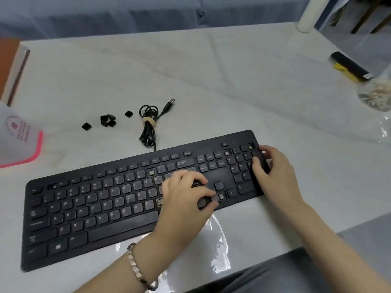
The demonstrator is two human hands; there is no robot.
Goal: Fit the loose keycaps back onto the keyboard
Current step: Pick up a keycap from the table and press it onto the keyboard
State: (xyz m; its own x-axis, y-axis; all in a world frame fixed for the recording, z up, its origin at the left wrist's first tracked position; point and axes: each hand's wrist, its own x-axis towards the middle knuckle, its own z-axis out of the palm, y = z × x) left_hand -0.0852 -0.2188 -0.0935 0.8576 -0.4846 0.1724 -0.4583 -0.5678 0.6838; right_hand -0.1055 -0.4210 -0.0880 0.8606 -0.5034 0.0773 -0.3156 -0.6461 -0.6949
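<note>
A black keyboard (118, 210) lies slanted on the white table. Several of its key slots are bare, showing pale switches, such as one slot (151, 172) in the number row and another (221, 196) among the arrow keys. My left hand (182, 199) rests over the right of the letter block, its fingers curled and pinching a black keycap (202, 202) beside the arrow keys. My right hand (273, 174) grips the keyboard's right end, thumb on the number pad. Loose keycaps lie behind the keyboard: one keycap (86, 126), a small pile (108, 120), another keycap (128, 113).
The keyboard's coiled cable (148, 121) with its USB plug lies beside the keycaps. A plastic bag with a pink edge (23, 140) sits far left. A black and yellow object (349, 66) and a clear bag (374, 94) sit at the right edge. A white post (306, 15) stands behind.
</note>
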